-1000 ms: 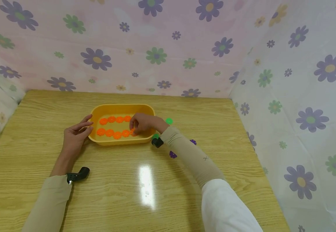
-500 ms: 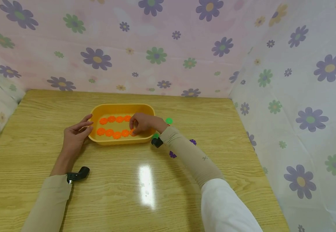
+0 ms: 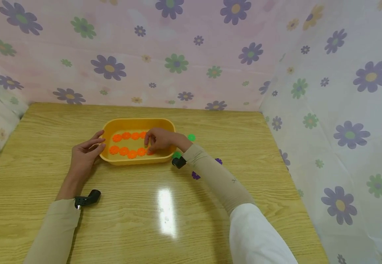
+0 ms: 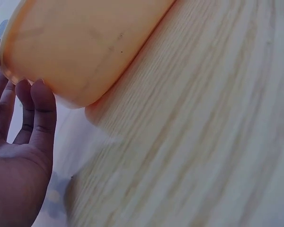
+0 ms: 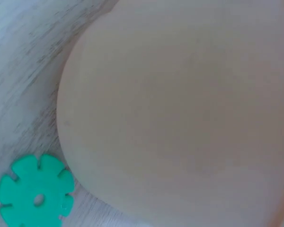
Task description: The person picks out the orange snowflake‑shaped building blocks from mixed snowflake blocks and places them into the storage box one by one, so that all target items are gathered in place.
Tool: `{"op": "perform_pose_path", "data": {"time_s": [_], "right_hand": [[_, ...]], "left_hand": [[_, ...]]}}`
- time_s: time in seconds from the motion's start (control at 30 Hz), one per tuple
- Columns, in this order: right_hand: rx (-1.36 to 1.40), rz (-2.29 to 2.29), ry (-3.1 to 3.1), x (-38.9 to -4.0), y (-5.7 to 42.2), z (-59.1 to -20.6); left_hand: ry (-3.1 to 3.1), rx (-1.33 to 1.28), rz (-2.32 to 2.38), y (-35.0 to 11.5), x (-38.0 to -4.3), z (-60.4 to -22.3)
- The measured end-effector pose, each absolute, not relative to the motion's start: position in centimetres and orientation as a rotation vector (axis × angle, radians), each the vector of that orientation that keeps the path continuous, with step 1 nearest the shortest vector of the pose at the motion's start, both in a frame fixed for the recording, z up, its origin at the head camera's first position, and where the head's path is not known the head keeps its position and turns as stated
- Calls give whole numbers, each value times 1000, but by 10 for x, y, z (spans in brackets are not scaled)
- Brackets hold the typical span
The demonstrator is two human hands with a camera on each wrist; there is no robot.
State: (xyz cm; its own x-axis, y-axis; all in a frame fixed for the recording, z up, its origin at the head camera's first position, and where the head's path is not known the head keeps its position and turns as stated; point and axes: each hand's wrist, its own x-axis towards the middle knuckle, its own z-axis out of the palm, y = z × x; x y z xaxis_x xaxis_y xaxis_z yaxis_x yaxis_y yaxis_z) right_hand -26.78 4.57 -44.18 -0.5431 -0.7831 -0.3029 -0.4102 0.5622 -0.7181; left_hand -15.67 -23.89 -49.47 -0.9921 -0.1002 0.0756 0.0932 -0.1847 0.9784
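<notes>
A yellow plastic tub stands on the table, with two rows of orange notched building discs on its floor. My left hand touches the tub's left end, fingers rather straight; the left wrist view shows the fingertips against its outer wall. My right hand reaches into the tub's right half with bent fingers. Its fingertips are at the right end of the near row, on an orange disc that they partly cover. In the right wrist view the tub's outer wall fills most of the picture, hiding the fingers.
Right of the tub lie a green notched disc and another green disc close to its wall. Two purple discs lie near the right forearm. Flowered cloth hangs behind and beside the wooden table.
My right hand has shifted slightly left inside the tub, its fingertips a little further apart. The left hand and the tub stay nearly in place.
</notes>
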Motion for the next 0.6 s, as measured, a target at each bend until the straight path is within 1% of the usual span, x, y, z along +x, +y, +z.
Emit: {"op": "perform_pose_path", "data": {"time_s": [0.13,0.27,0.43,0.6], "right_hand": [[-998,-958,2163,-267,46,-442],[-1041,-1139,2175,-263,47,-435],[-1081,-1321,2211,-259,51,-418],[-1049,-1433,2245,-254,67,-393]], "left_hand": [[-1986,4,-2266,-241,-157,-492],[-1994,-54,-2248,-244,-158,-491],[-1982,-130,-2239,-249,-163,-492],[-2025,-122,-2170,-251,-167,-490]]}}
